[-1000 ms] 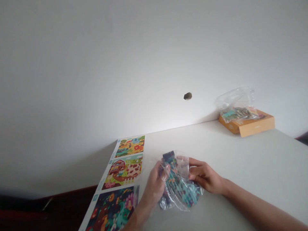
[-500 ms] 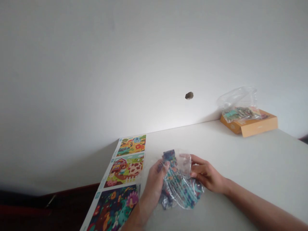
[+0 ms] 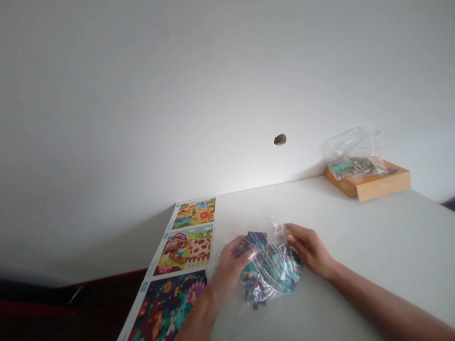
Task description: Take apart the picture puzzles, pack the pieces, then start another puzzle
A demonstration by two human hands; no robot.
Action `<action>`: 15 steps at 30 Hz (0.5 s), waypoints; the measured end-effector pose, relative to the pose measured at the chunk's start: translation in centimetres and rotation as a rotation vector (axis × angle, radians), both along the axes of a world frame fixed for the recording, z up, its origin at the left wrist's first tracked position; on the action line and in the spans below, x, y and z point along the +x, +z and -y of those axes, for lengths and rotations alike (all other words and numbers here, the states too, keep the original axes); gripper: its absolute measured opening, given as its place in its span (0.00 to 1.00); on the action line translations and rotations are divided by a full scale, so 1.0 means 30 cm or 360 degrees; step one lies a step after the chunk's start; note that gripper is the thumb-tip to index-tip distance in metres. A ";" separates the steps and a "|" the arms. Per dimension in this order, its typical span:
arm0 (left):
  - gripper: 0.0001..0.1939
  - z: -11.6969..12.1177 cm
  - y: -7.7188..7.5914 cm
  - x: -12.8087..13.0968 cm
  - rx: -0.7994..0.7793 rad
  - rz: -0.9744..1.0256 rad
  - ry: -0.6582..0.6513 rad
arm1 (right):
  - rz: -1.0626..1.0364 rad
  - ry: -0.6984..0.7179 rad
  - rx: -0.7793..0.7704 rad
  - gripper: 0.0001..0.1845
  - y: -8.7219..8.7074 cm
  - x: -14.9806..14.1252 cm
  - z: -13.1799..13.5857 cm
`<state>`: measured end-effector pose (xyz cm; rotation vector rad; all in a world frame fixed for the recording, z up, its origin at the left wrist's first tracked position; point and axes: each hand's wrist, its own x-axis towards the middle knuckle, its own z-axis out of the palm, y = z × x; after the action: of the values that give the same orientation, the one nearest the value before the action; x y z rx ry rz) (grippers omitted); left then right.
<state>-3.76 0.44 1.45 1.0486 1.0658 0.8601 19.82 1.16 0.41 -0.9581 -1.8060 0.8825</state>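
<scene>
A clear plastic bag of teal and dark blue puzzle pieces (image 3: 272,272) lies on the white table (image 3: 373,237) between my hands. My left hand (image 3: 229,270) grips the bag's left side, its fingers curled round the plastic near the top. My right hand (image 3: 309,248) pinches the bag's upper right edge. The top of the bag is pulled apart into a wide, loose opening. A dark piece shows near the mouth.
A long sheet with three colourful picture panels (image 3: 179,258) lies at the table's left edge. At the far right corner an orange box (image 3: 377,184) carries another clear bag of pieces (image 3: 351,154). A small dark mark (image 3: 279,139) sits on the white wall.
The bag has dropped from a raised, stretched hold to lie lower on the table. Its top has spread wider, and both hands moved slightly down with it.
</scene>
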 end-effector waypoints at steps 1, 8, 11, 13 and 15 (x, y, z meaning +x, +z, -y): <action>0.20 0.003 0.004 0.001 0.0011 -0.0005 -0.0043 | 0.0005 -0.0014 0.0002 0.19 0.002 -0.001 0.001; 0.19 0.024 0.028 0.021 0.0259 -0.0232 -0.0143 | 0.0003 -0.0295 -0.0174 0.21 -0.008 -0.016 0.018; 0.19 0.023 0.034 0.024 0.0305 -0.0294 -0.0241 | -0.0063 -0.0306 -0.0255 0.22 -0.013 -0.026 0.024; 0.21 0.024 0.038 0.027 0.0362 -0.0323 -0.0295 | -0.0063 -0.0292 -0.0253 0.22 -0.011 -0.032 0.026; 0.24 0.029 0.037 0.033 0.0428 -0.0382 -0.0319 | -0.0036 -0.0282 -0.0223 0.22 -0.006 -0.038 0.029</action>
<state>-2.76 -0.44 2.55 1.4886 1.0391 0.7398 18.69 0.30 0.24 -1.1732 -1.6286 0.9130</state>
